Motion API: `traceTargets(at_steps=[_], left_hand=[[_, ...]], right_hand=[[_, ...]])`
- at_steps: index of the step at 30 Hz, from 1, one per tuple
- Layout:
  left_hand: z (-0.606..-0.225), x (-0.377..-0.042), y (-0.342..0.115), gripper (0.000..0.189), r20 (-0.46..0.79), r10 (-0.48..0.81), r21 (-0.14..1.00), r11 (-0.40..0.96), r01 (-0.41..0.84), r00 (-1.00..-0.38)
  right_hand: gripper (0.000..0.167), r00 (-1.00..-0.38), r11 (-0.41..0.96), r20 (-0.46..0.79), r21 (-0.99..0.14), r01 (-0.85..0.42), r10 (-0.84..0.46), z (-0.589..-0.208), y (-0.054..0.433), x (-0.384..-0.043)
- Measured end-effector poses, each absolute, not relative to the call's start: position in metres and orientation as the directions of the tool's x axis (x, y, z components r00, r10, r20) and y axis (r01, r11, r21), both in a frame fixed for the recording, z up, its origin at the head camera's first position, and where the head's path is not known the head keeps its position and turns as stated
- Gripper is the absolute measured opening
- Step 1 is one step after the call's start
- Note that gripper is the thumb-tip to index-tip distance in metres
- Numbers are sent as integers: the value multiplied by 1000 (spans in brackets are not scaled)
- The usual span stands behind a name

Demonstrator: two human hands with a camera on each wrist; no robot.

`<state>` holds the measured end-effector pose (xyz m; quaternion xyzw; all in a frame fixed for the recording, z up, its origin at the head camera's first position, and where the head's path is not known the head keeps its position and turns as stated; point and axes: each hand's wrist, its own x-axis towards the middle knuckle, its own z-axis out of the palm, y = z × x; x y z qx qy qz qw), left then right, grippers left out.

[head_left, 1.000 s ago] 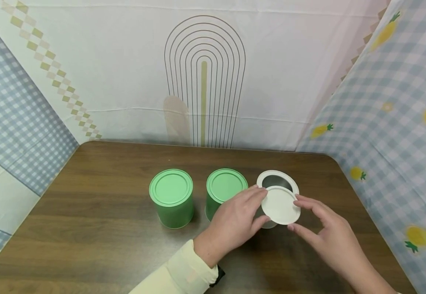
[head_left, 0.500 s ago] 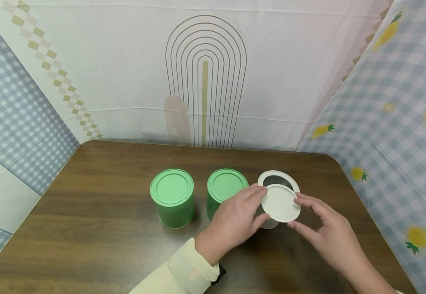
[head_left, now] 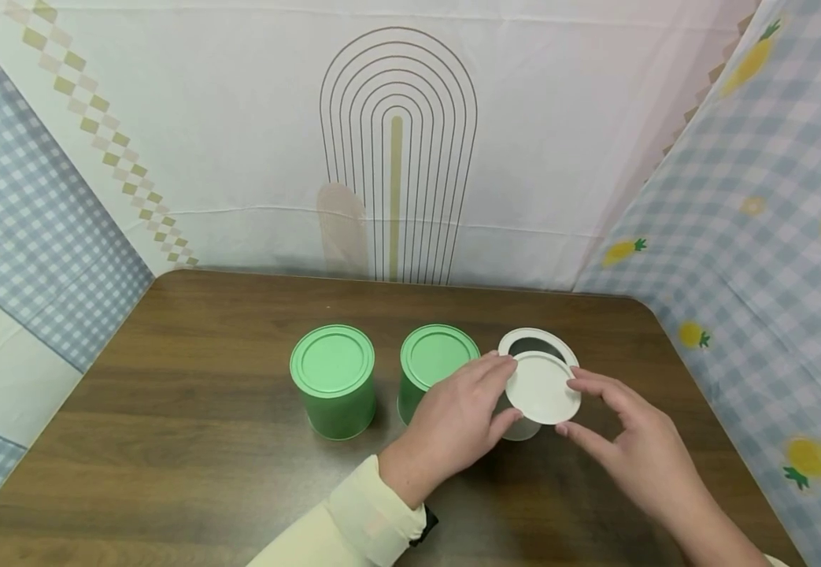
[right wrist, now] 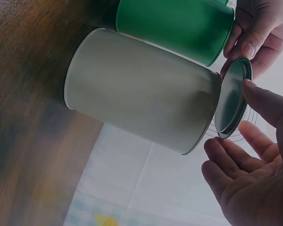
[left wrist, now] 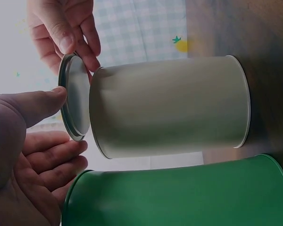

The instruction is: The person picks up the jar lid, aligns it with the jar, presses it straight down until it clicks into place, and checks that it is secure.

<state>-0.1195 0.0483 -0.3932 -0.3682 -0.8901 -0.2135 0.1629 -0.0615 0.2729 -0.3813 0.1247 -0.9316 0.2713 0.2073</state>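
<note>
A round white lid (head_left: 543,388) is held by its edges between both hands, close over the mouth of an open white can (head_left: 521,428). My left hand (head_left: 453,417) pinches the lid's left side with thumb and fingers. On the opposite side, my right hand (head_left: 637,449) pinches its rim the same way. The left wrist view shows the lid (left wrist: 78,96) tilted at the mouth of the pale can (left wrist: 170,106). From the right wrist, the lid (right wrist: 233,99) appears right at the can's rim, its grooved edge visible.
Two green cans with lids on stand in a row left of the white can: the middle green can (head_left: 438,358), partly hidden by my left hand, and the left green can (head_left: 335,378). All stand on a brown wooden table (head_left: 190,441). Patterned cloths (head_left: 254,142) hang around it.
The lid has moved slightly away from me, toward the can's mouth, covering a little more of the opening. Both hands keep hold of it. The green cans stay in place.
</note>
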Motion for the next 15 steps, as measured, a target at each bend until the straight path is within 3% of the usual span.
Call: traceTargets(at_steps=[15], left_hand=[[-389, -120, 53, 53, 428, 568, 263, 666, 698, -703]], right_hand=[[59, -896, 826, 430, -463, -322, -108, -378, 275, -68]])
